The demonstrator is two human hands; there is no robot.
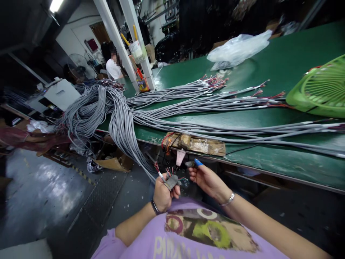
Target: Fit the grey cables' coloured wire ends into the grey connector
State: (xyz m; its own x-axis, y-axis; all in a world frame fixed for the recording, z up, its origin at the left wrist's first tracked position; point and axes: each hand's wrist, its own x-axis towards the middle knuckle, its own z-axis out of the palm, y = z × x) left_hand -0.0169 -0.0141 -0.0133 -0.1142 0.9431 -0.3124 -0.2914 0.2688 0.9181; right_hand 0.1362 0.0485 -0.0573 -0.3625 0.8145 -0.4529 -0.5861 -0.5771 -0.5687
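My left hand (163, 194) is closed around the end of a grey cable (151, 174). Thin coloured wires (169, 171) fan out above its fingers, some of which wear grey covers. To its right, my right hand (207, 180) is raised with its fingers curled and their tips close together. One of these tips has a blue cover (198, 162), another a grey one. Whether anything is pinched there is too small to make out. Just beyond both hands, a pinkish-white tapered piece (180, 157) hangs below a worn wooden block (205, 144) at the table edge.
Long bundles of grey cables (172, 126) lie across the green table (302, 162) and droop over its near edge. A green fan (320, 90) stands at right, a clear plastic bag (239, 50) behind. White posts (126, 43) rise from the table. Another person (114, 68) is farther back.
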